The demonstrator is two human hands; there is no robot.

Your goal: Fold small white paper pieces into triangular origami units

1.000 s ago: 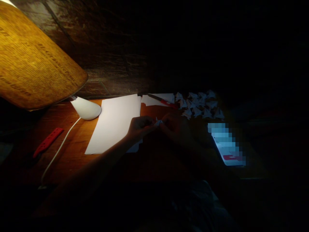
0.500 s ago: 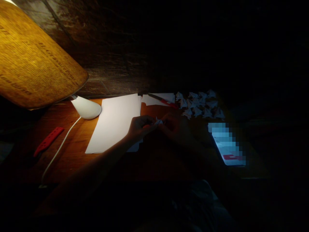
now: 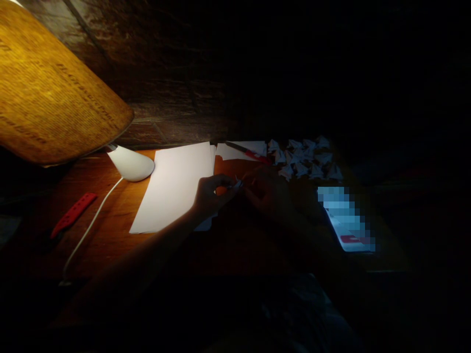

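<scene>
Between my hands, over the middle of the wooden table, is a small white folded paper figure (image 3: 238, 184). My left hand (image 3: 213, 193) pinches it between thumb and fingertips from the left. My right hand (image 3: 267, 193), deep in shadow, has its fingers bent closed at the figure's right side; the exact contact is hard to make out. Behind the left hand lies a stack of white paper sheets (image 3: 180, 181). Several similar folded paper figures (image 3: 301, 159) sit in loose rows beyond the right hand.
Red-handled scissors or a knife (image 3: 253, 154) lies across smaller paper pieces (image 3: 239, 147) at the back. A lamp with a printed shade (image 3: 62, 93) and white base (image 3: 134, 164) stands left, its cord (image 3: 93, 220) crossing the table (image 3: 110, 245). A red tool (image 3: 73, 213) and lit phone (image 3: 344, 220) flank the hands.
The paper figure has tilted and shifted slightly left within my left fingertips. My right hand's fingers have moved a little and show less of a grip around it.
</scene>
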